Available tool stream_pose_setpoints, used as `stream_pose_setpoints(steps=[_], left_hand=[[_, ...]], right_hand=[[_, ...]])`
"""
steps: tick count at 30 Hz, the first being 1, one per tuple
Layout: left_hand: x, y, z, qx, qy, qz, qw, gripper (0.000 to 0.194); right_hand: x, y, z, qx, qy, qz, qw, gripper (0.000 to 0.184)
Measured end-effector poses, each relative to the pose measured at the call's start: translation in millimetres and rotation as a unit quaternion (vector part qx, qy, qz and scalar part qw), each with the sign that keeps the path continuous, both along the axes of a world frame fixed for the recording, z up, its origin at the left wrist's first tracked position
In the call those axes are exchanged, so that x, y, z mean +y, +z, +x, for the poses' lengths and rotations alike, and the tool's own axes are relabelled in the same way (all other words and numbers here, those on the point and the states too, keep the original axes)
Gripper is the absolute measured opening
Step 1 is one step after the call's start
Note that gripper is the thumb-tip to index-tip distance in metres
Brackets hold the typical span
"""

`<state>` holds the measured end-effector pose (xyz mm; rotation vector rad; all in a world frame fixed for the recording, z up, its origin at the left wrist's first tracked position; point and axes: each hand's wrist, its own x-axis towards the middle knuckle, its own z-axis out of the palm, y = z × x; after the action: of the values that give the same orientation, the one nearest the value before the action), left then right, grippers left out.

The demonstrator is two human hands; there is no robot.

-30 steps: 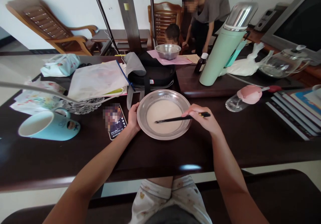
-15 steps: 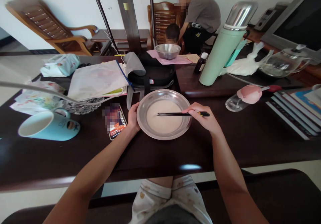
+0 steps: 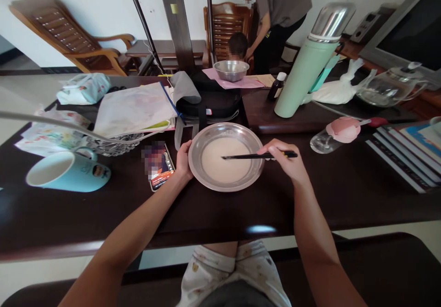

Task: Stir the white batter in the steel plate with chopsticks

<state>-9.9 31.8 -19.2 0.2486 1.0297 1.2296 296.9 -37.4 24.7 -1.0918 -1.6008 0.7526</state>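
In front of me on the dark table stands a wide steel bowl [image 3: 197, 171] holding a pale, milky mixture [image 3: 220, 171]. My left hand [image 3: 185, 162] grips the bowl's left side at the rim; its fingers are partly hidden beneath the bowl. My right hand [image 3: 284, 160] is closed around a pair of black chopsticks [image 3: 241, 156], held nearly level across the bowl's right rim. Their tips meet the mixture near its middle. Just left of my left hand lies a phone [image 3: 160, 167] with its screen lit.
A light blue mug [image 3: 69, 171] stands at left. Behind the bowl are a black bag [image 3: 215, 98] and a smaller steel bowl [image 3: 230, 71]. A green thermos [image 3: 306, 68], pink-lidded cup [image 3: 339, 135] and books [image 3: 403, 155] are at right. Two people are beyond the table.
My right hand and the chopsticks have shifted slightly right, their tips moving rightward in the mixture. My left hand and the bowl stay put. The person bending over at the back has moved right.
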Motion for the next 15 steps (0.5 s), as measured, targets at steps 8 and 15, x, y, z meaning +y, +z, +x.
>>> stream_pose_setpoints(steps=[8, 15], left_hand=[[1.1, -2.4, -1.5, -0.009, -0.006, 0.012, 1.000, 0.014], [-0.3, 0.4, 0.7, -0.013, -0.004, 0.006, 1.000, 0.014]], right_hand=[[0.3, -0.6, -5.2, -0.027, 0.045, -0.003, 0.999, 0.045], [-2.1, 0.3, -0.6, 0.037, 0.025, -0.030, 0.999, 0.049]])
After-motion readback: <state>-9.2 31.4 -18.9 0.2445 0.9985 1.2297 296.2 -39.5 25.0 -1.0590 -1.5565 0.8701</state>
